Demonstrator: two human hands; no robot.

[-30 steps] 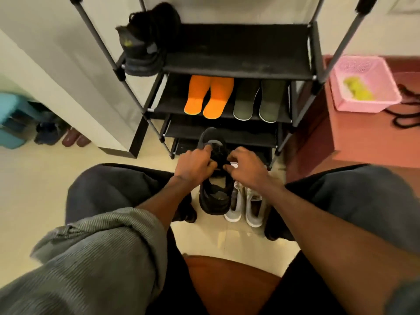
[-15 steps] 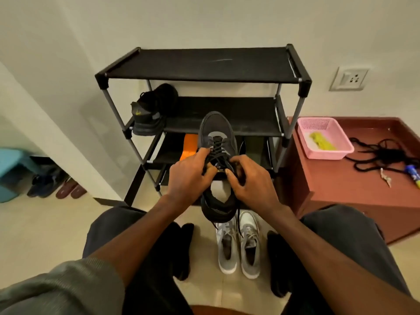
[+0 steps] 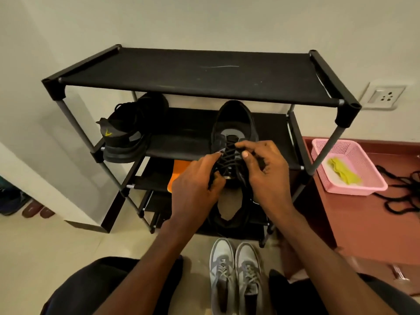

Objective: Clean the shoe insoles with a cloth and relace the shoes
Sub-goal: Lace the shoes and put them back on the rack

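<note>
From the head view, the black shoe (image 3: 234, 133) has come up from near the floor to mid-air before the shoe rack (image 3: 204, 71), so relacing looks under way. The left hand (image 3: 195, 187) and right hand (image 3: 266, 176) each have a curled grip pinching its lace (image 3: 227, 160). Room is tight: the rack's shelf edge sits just behind, the grey sneakers (image 3: 236, 276) below, the pink basket (image 3: 350, 167) on the table (image 3: 375, 223) well apart.

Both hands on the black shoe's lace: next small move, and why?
Probably draw the lace snug through the next eyelets. Left hand and right hand both pinch it over the black shoe, whose crossings stop short of the open collar.
</note>
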